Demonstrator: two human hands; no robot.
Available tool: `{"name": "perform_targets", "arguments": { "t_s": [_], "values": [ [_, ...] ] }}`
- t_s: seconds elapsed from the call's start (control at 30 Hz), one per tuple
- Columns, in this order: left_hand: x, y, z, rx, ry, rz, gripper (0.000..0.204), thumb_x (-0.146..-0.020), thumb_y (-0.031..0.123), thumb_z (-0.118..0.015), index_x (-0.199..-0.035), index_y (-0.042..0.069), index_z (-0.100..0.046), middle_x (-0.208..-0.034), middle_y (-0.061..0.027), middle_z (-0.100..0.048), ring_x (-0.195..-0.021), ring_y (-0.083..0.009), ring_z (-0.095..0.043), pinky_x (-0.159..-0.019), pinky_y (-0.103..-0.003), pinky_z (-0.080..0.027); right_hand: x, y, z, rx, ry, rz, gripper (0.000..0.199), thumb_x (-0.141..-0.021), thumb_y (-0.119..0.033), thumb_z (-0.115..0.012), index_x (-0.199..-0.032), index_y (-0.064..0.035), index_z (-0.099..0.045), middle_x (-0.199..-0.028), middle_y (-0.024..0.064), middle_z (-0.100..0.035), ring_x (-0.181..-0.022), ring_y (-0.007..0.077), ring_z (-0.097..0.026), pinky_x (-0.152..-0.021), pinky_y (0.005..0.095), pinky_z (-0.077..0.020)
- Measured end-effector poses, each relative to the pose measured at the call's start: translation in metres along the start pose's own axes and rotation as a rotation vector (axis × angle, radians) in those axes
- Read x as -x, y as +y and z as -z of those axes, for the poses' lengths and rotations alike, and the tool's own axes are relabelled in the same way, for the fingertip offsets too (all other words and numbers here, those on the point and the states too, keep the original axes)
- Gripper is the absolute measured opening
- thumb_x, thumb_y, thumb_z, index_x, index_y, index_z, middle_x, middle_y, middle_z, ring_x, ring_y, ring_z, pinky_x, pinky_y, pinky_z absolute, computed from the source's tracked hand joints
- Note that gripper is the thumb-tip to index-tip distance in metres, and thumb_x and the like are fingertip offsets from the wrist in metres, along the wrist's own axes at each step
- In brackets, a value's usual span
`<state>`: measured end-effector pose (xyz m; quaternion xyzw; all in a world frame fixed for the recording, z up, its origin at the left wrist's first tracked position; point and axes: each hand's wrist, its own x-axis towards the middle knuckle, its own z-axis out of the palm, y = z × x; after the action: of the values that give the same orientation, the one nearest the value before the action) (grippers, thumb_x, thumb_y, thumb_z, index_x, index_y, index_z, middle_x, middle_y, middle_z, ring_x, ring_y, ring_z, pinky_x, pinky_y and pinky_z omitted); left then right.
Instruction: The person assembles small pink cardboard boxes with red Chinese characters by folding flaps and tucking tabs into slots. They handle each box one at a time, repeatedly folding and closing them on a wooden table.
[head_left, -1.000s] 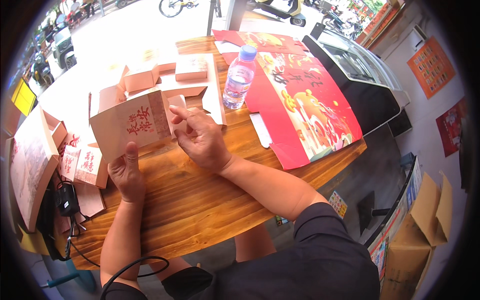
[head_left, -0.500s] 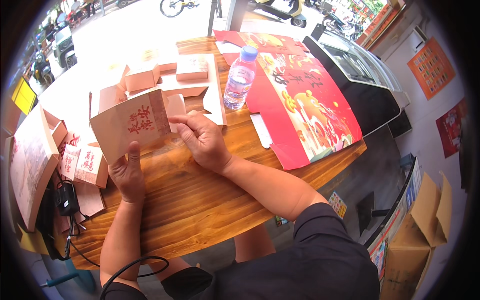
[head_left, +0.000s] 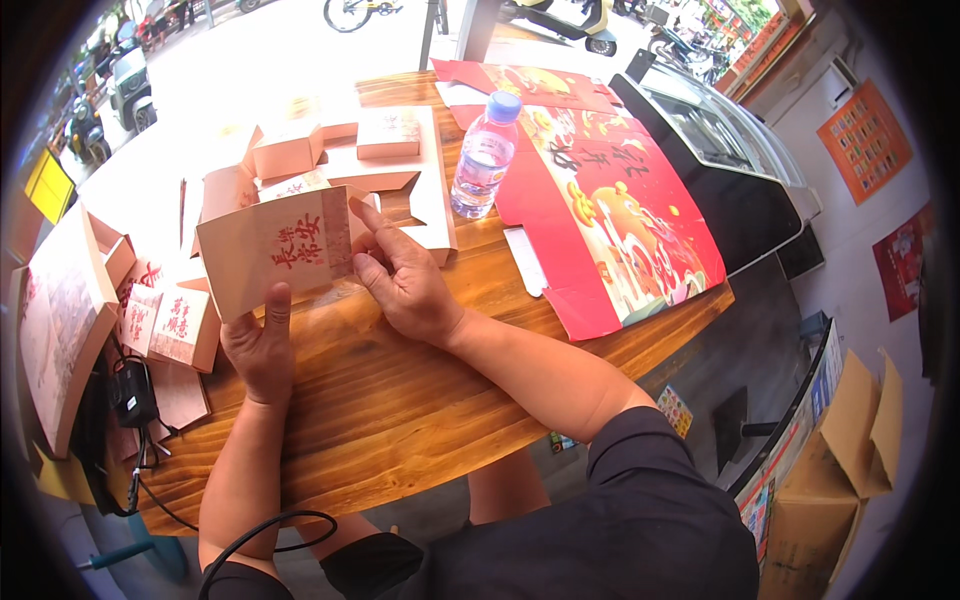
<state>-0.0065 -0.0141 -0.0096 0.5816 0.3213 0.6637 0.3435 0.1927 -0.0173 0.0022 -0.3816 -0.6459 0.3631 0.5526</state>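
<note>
Over the table (head_left: 400, 400), left of centre, the left hand (head_left: 262, 355) held a pink box (head_left: 250, 255) by its near edge, long side left-to-right; right hand (head_left: 405, 285) hugged its right end, grip unclear tbh.

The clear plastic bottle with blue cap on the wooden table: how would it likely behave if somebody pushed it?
The clear plastic bottle may tip if pushed near its blue cap, since it stands upright, tall and narrow. Fallen, it would probably roll, because its body looks round. The liquid that seems to show inside may add some weight.
</note>
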Motion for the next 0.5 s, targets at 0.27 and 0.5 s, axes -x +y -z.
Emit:
{"name": "perform_targets", "arguments": {
  "t_s": [0.27, 0.5],
  "values": [
    [0.0034, 0.0089, -0.0044, -0.024, 0.016, -0.011, 0.026, -0.093, 0.006, -0.066, -0.118, 0.0, -0.06, -0.115, -0.0058, -0.063, -0.106, -0.0137, -0.055, -0.095, -0.028, -0.043, 0.0008, -0.0018, -0.0011, 0.023, 0.024, 0.053, 0.067, -0.095, -0.006, -0.059, -0.153, -0.0056, -0.026, -0.12, 0.0092, -0.053, -0.076, 0.0077, -0.051, -0.071, 0.0222, -0.0468],
    [0.0047, 0.0108, -0.0006, -0.089, -0.045, -0.024, 0.023, -0.092, 0.005, -0.065, -0.113, -0.003, -0.06, -0.108, -0.0074, -0.064, -0.097, -0.0144, -0.059, -0.088, -0.029, -0.047, 0.0002, -0.0079, -0.0007, 0.108, 0.027, 0.105, 0.076, -0.088, -0.013, -0.069, -0.151, -0.0027, -0.029, -0.132, 0.0177, -0.052, -0.068, 0.0141, -0.057, -0.065, 0.0277, -0.0507]
  ]
}}
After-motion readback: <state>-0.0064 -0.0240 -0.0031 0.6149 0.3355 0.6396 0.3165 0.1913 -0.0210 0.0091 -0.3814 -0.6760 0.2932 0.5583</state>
